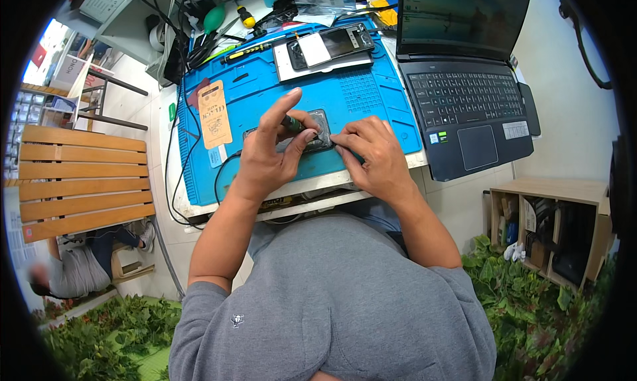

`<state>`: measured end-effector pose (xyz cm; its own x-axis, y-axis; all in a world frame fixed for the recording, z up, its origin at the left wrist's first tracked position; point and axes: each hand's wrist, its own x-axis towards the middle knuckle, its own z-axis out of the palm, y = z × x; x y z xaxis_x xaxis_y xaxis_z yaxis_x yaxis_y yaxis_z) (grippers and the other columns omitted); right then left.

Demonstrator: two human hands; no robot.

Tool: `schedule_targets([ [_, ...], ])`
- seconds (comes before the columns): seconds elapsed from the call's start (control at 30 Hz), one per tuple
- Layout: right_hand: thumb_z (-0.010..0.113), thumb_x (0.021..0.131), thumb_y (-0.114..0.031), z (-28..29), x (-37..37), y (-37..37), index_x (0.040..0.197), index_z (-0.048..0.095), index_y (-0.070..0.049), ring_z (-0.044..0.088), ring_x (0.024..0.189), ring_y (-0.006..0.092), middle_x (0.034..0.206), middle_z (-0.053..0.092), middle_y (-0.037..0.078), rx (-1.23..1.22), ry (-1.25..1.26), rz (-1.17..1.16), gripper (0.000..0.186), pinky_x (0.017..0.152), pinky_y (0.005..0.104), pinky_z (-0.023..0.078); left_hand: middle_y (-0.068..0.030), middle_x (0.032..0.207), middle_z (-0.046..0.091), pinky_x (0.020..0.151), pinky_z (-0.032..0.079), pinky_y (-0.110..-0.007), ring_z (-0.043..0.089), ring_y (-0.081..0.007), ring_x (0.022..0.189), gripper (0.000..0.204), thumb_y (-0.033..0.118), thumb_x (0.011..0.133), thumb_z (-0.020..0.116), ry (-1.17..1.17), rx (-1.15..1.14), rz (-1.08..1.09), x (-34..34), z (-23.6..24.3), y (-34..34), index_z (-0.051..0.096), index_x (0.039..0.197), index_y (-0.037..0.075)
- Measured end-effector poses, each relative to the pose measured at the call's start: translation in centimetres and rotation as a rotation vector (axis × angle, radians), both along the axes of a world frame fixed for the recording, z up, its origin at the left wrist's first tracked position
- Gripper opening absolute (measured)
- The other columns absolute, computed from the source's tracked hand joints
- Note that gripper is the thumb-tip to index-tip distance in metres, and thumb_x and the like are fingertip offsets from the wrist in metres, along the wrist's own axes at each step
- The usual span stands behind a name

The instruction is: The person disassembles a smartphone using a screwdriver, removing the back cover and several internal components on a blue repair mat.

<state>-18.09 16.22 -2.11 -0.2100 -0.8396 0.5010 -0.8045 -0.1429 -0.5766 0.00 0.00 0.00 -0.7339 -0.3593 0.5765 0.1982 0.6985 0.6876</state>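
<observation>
A dark, opened phone [319,122] lies on the blue repair mat [358,169] near its front edge. My left hand [279,145] is over the phone's left part, index finger raised, the other fingers closed on a dark green-and-black screwdriver [292,124] that points down at the phone. My right hand [368,152] is at the phone's right edge, thumb and fingertips pinched low there; whatever they hold is too small to make out. An orange card [213,114] lies left of my hands on the mat.
An open laptop [478,149] stands right. Phones and white boxes [312,74] lie behind my hands, with tools and cables [242,46] beyond. A wooden slatted bench [83,152] is left, near a seated person [86,268]. A wooden shelf unit [551,190] stands lower right.
</observation>
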Motion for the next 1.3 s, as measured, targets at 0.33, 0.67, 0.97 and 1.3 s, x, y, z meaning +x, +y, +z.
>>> schedule_targets([
  [0.33, 0.082, 0.091, -0.007, 0.3, -0.4, 0.6, 0.111, 0.084, -0.007, 0.066, 0.105, 0.0249, 0.109, 0.075, 0.007, 0.025, 0.023, -0.004, 0.02, 0.091, 0.0408, 0.049, -0.0166, 0.111, 0.077, 0.085, 0.069, -0.034, 0.081, -0.023, 0.103, 0.079, -0.008, 0.102, 0.074, 0.021, 0.011, -0.023, -0.6, -0.1, 1.0, 0.034, 0.169, 0.005],
  [0.67, 0.082, 0.091, -0.008, 0.2, -0.3, 0.4, 0.111, 0.084, -0.006, 0.066, 0.105, 0.0252, 0.108, 0.075, 0.007, 0.02, 0.022, -0.007, 0.02, 0.091, 0.041, 0.049, -0.0165, 0.111, 0.078, 0.084, 0.069, -0.034, 0.081, -0.0222, 0.101, 0.078, -0.007, 0.103, 0.075, 0.036, 0.007, -0.015, -0.6, -0.2, 0.6, 0.034, 0.169, 0.004],
  [0.97, 0.082, 0.092, -0.008, 0.0, -0.1, 0.3, 0.111, 0.084, -0.007, 0.066, 0.105, 0.0244, 0.109, 0.075, 0.006, 0.012, 0.017, -0.008, 0.019, 0.091, 0.0409, 0.048, -0.017, 0.113, 0.078, 0.087, 0.07, -0.037, 0.082, -0.0258, 0.104, 0.083, -0.012, 0.099, 0.075, 0.002, -0.063, -0.078, -0.5, 0.7, 0.3, 0.036, 0.169, 0.009],
  [1.3, 0.082, 0.092, -0.008, -0.1, 0.0, 0.2, 0.112, 0.084, -0.007, 0.066, 0.106, 0.0246, 0.11, 0.074, 0.006, -0.003, 0.03, -0.013, 0.02, 0.09, 0.0409, 0.048, -0.0164, 0.13, 0.079, 0.094, 0.07, -0.038, 0.082, -0.0267, 0.109, 0.067, -0.012, 0.089, 0.083, -0.109, -0.084, -0.03, -1.3, 3.0, 1.1, 0.063, 0.15, 0.007],
])
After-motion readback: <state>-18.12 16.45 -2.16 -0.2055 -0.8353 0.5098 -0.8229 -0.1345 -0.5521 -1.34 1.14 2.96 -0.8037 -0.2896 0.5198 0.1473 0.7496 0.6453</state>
